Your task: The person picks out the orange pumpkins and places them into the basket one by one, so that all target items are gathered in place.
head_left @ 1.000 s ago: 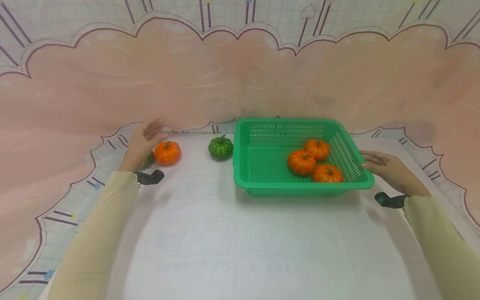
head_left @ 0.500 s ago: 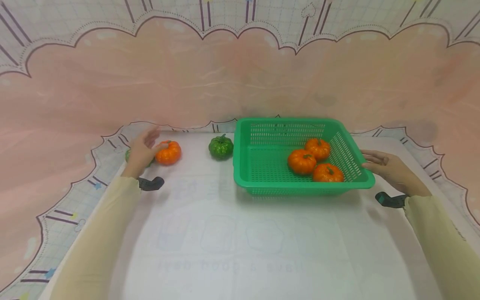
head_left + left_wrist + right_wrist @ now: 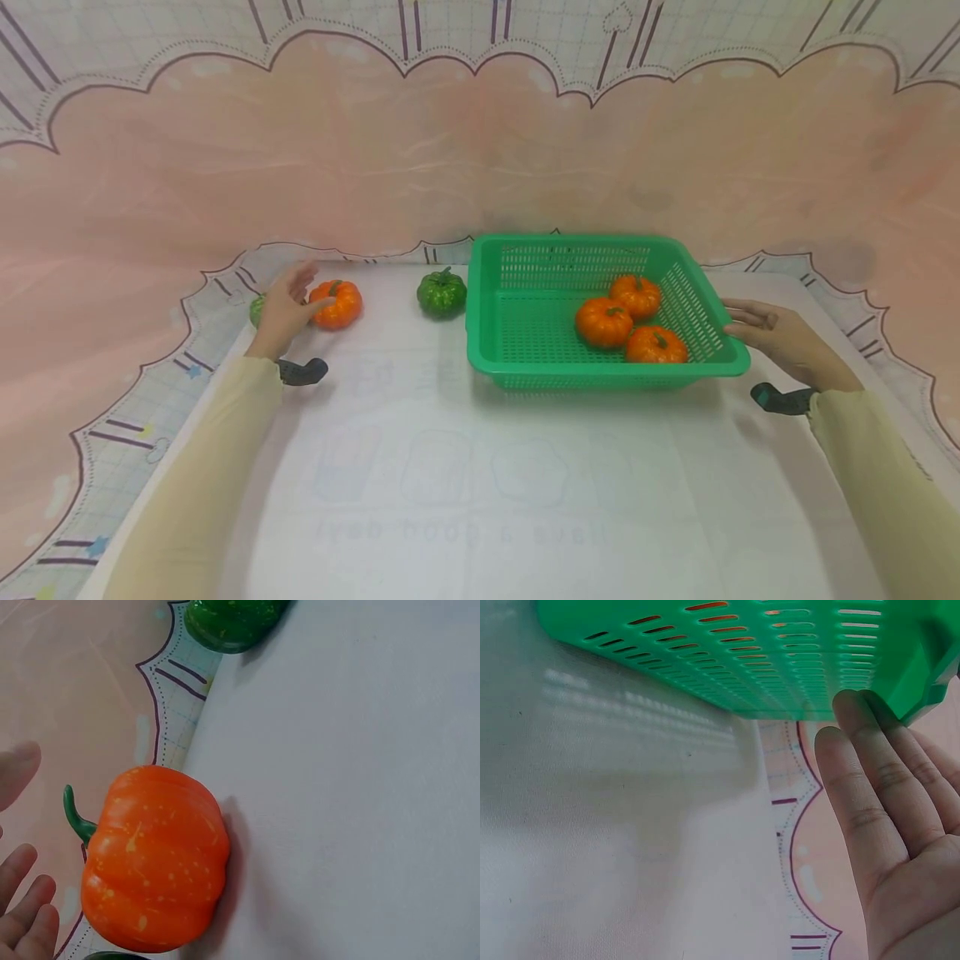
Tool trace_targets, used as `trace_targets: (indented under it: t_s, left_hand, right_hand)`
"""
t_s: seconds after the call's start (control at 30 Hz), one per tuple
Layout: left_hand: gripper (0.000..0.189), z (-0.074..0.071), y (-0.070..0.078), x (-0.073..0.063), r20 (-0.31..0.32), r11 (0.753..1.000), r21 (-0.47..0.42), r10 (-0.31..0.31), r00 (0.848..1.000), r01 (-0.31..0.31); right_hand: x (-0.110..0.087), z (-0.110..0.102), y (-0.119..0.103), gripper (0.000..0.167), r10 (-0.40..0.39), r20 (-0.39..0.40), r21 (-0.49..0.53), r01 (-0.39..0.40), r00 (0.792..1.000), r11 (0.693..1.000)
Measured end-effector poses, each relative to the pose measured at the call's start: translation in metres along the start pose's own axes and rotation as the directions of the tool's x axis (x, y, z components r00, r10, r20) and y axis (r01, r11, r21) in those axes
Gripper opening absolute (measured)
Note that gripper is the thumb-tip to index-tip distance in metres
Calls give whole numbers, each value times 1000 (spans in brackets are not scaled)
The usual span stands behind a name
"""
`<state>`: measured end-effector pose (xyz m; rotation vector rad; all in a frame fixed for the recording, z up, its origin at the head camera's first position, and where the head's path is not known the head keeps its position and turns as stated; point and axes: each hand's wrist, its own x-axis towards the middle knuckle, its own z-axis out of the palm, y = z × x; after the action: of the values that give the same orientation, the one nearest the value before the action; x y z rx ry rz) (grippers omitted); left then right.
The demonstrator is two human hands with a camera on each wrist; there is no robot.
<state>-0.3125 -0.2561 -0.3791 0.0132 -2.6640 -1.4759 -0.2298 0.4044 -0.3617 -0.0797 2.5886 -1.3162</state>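
My left hand (image 3: 283,310) hovers at the left side of an orange mini pumpkin (image 3: 336,304) with a green stem. In the left wrist view, its thumb and fingers are spread apart beside the pumpkin (image 3: 154,859), without gripping it. A green pumpkin (image 3: 257,310) is partly hidden behind this hand. Another green pumpkin (image 3: 442,293) sits between the orange one and a green plastic basket (image 3: 480,333). My right hand (image 3: 787,343) is at the basket's right rim. Its fingers look straight in the right wrist view, with fingertips (image 3: 851,705) against or very near the basket's side.
Inside the basket, three orange pumpkins (image 3: 603,323) lie grouped on the right. The white tabletop (image 3: 480,483) stretches in front. A pink patterned cloth (image 3: 450,167) rises behind the table's back edge.
My left hand has come down and nearer to me, beside the orange pumpkin, uncovering part of the green one behind it. My right hand and the basket have stayed put.
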Motion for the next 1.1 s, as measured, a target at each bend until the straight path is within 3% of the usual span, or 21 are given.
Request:
trace_targets:
  t_s: [0.6,1.1]
  left_hand:
    - [74,2,-12,3,36,1000,21,10,999,-11]
    - [77,5,-16,9,53,998,41,-50,997,47]
  right_hand:
    - [0,-2,0,67,12,30,-42,-10,999,999]
    - [1,-1,-1,66,10,13,-20,-10,1000,1000]
